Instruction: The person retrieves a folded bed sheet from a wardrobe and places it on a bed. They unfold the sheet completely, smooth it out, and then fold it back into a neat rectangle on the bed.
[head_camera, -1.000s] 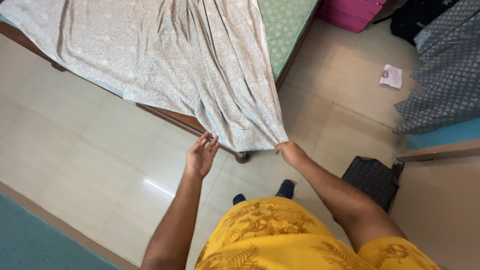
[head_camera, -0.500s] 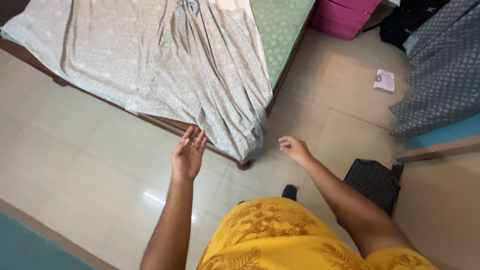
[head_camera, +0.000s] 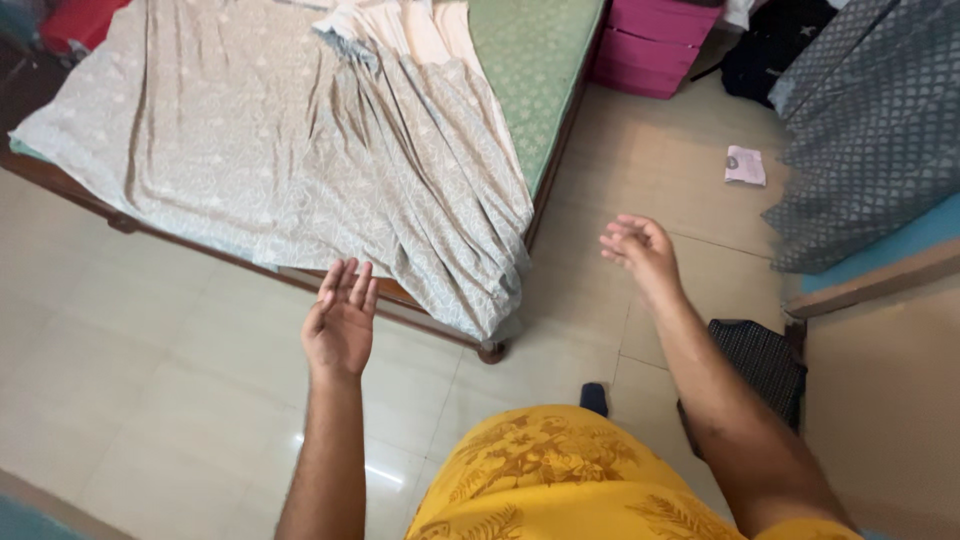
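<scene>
A pale grey patterned sheet (head_camera: 300, 170) lies spread over a bed with a green mattress (head_camera: 530, 70), its bunched corner hanging off the wooden frame's near corner. My left hand (head_camera: 340, 320) hovers open, palm up, just in front of the bed's edge, touching nothing. My right hand (head_camera: 640, 250) is raised over the floor tiles to the right of the bed, fingers loosely curled, holding nothing. Both hands are apart from the sheet.
Pink drawers (head_camera: 655, 45) stand beyond the bed's right side. A small white paper (head_camera: 745, 165) lies on the tiled floor. Dark patterned cloth (head_camera: 870, 130) hangs at the right. A black mesh object (head_camera: 760, 360) sits beside my right arm. A bed leg (head_camera: 490, 352) stands near my feet.
Both hands let go of the sheet's hanging corner and drew back from it. The right hand moved away to the right; the sheet's corner now hangs loose.
</scene>
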